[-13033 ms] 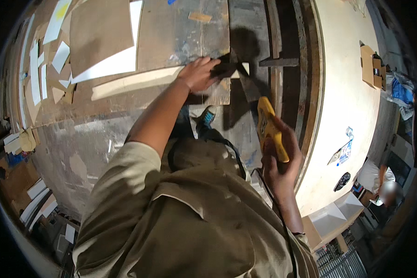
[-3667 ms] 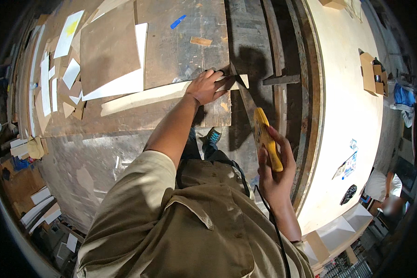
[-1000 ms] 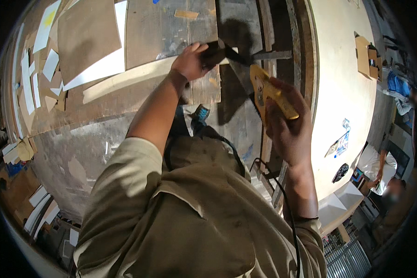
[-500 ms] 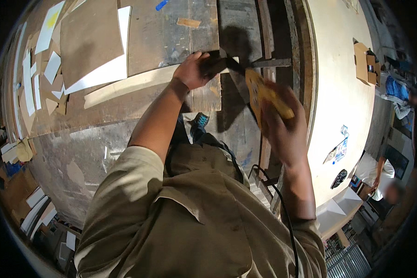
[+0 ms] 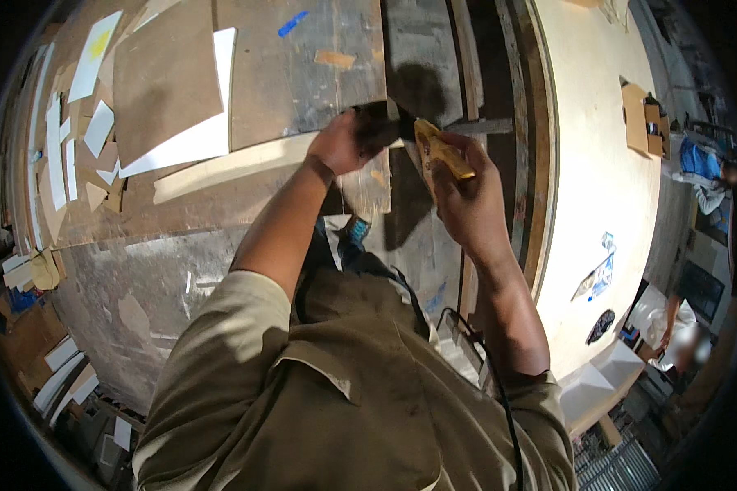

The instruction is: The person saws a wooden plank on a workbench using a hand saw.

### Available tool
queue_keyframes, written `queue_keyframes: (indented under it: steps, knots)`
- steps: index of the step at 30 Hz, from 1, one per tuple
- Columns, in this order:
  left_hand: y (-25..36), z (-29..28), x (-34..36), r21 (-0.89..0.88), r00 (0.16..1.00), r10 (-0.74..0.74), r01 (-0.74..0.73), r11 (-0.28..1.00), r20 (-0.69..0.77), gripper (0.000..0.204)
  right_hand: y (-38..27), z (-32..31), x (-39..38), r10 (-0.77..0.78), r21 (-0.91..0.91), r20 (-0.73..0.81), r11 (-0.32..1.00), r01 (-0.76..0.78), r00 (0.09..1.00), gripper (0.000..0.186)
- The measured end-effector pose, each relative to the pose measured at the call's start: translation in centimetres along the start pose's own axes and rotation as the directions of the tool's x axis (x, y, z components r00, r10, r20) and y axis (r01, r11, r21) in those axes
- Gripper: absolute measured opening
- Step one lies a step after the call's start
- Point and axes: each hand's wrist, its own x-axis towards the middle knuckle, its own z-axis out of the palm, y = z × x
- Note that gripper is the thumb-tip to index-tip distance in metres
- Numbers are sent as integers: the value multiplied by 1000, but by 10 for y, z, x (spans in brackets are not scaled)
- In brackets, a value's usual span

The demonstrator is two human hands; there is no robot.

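Observation:
A long pale wooden strip (image 5: 246,164) lies across the brown workbench, its right end near the bench edge. My left hand (image 5: 337,145) is closed on the strip close to that end; its fingers are in dark shadow. Wrapped round the yellow handle of a handsaw (image 5: 444,154) is my right hand (image 5: 477,195), just beyond the bench edge. The saw's dark blade runs toward the strip's end, and shadow hides where the two meet.
On the bench (image 5: 303,78) lie a brown board (image 5: 168,74), white sheets, small offcuts and a blue piece (image 5: 292,24). To the right stands a pale tabletop (image 5: 598,164) with an open cardboard box (image 5: 635,119). A person in white (image 5: 667,323) is at far right.
My right hand and the saw have moved forward and left, toward the strip's end. My left hand keeps its place on the strip. The view has shifted slightly.

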Motion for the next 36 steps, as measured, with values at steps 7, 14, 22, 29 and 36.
queue_keyframes:
  steps: [7, 14, 22, 29, 36]
  knots:
    - [-12, -10, -10, 66, 998, -68, 67, 996, 10, 62, -18, -29, -50, 37, 15, 43, 999, -38, 998, 33]
    - [-4, -7, 2, 75, 997, 76, -78, 994, 29, 58, 2, 6, 23, -84, -84, 22, 993, 85, 996, 32]
    - [-12, -11, -7, -37, 980, -105, 100, 994, -168, 51, -19, -23, -53, 60, 35, 10, 998, -61, 998, 36]
    - [-19, -1, 1, 161, 988, 155, -149, 976, -27, 36, 5, 1, 4, -76, -53, -12, 996, 75, 997, 35]
    - [-12, -12, -1, 98, 998, -52, 47, 994, 44, 42, -14, -11, -12, 38, 19, 24, 999, -39, 999, 33]
